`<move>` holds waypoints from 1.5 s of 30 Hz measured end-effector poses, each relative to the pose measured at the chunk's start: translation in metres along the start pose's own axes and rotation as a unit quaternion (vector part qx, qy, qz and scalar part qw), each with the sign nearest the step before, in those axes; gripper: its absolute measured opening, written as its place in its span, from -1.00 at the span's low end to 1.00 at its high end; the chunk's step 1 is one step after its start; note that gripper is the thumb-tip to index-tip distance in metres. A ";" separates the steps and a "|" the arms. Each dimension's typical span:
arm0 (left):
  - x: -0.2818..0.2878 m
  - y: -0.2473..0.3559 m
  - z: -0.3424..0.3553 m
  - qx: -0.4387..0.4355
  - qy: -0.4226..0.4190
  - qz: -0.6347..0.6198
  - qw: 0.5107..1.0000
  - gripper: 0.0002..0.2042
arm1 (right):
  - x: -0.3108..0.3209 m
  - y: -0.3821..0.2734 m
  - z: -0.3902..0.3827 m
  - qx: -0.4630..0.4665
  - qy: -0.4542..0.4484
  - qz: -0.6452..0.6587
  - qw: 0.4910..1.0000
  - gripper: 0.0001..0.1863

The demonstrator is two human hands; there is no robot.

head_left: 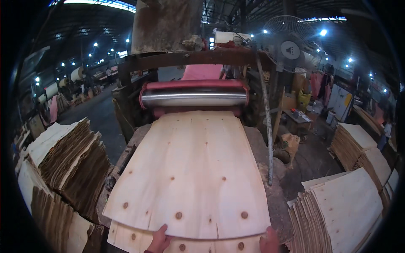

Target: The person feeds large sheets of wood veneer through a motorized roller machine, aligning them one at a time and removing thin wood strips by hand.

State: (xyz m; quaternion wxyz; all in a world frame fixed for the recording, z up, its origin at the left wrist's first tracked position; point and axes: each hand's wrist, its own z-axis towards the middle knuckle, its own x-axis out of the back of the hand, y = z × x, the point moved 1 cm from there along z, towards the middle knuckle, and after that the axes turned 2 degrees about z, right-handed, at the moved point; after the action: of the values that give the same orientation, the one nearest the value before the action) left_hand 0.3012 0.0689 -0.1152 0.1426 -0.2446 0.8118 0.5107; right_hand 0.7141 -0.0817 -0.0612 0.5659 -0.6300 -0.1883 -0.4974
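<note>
A large pale veneer sheet point(194, 168) dotted with brown knots lies before me, its far edge at a machine's rollers. A second veneer sheet point(122, 236) shows beneath it along the near side. My left hand point(159, 240) grips the top sheet's near edge left of the middle, thumb up, with its other fingers partly hidden. At the near right corner my right hand point(269, 242) is closed on the same edge, cut off by the picture's bottom. The shiny metal roller point(194, 98) spans the machine, with a pink-red roller point(194, 84) above it.
Veneer stacks stand at left point(76, 164) and right point(337, 206), beside the machine. A slanting pole point(265, 122) rises along the right side of the sheets. Beyond it are a caged fan point(291, 48), a small table point(298, 117) and a sack point(290, 145).
</note>
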 end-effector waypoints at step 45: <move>0.073 -0.031 -0.147 -0.014 0.102 0.063 0.993 -0.67 | -0.003 0.087 0.038 -0.284 -0.222 0.545 0.757 -0.66</move>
State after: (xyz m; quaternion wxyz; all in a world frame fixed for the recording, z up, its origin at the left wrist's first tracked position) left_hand 0.2594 -0.0926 -0.1094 0.0228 -0.2458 0.8287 0.5023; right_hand 0.7983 -0.0714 -0.1039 0.4782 -0.8509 0.2165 0.0188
